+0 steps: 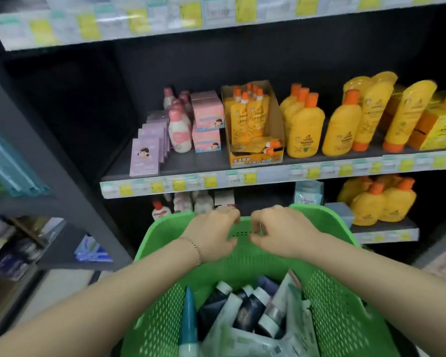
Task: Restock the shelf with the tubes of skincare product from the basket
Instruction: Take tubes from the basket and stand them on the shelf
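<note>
A dark shop shelving unit fills the background, its edges lined with pale price tags. On the middle shelf (191, 164) stand, from left to right, purple boxes (144, 157), pink bottles (179, 132), stacked pink boxes (207, 119), a cardboard tray of yellow pouches (247, 119) and rows of yellow bottles (304, 130) with orange caps; the shelf's left end is bare. In front of the unit sits a green perforated basket (332, 292), and the tubes (250, 313) lie piled in its near end, dark blue, white and grey, with a teal tube (188, 318) leaning along their left side. Both forearms reach across the basket to its far wall. The left grip (211, 235), a thin bracelet (196, 249) at its wrist, curls its fingers at the far rim; I cannot tell whether it grasps the rim. The right grip (281, 233) is just beside it, released, fingers loosely bent and thumb apart, nothing between them.
</note>
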A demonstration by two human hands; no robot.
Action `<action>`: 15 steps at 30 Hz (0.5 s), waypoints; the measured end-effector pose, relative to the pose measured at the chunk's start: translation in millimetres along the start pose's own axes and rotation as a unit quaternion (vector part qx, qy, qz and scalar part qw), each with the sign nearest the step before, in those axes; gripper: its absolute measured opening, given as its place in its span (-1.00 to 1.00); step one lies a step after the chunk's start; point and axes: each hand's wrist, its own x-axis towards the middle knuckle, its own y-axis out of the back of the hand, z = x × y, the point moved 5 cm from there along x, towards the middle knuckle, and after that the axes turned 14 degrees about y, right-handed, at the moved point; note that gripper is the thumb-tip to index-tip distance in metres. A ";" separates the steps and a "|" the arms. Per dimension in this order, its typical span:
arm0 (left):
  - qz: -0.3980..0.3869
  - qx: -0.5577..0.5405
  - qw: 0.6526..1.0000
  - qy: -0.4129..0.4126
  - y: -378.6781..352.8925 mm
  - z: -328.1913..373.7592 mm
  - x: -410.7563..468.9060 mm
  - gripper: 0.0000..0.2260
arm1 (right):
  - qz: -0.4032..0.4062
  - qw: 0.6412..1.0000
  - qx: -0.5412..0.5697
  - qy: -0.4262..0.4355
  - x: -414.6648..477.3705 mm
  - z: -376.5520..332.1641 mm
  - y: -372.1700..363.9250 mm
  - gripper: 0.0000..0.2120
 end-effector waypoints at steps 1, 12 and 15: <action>-0.016 0.003 1.000 0.002 -10.3 -0.8 -1.0 -0.69 | -0.018 1.000 0.000 -0.002 -1.6 -0.7 -9.1 -0.83; -0.164 0.011 0.985 0.047 -109.8 -5.8 11.0 -0.63 | -0.250 0.965 0.043 -0.064 -6.9 11.2 -96.3 -0.72; -0.217 0.010 0.974 0.065 -142.8 -3.9 12.1 -0.62 | -0.303 0.947 0.070 -0.076 -11.0 17.1 -113.5 -0.66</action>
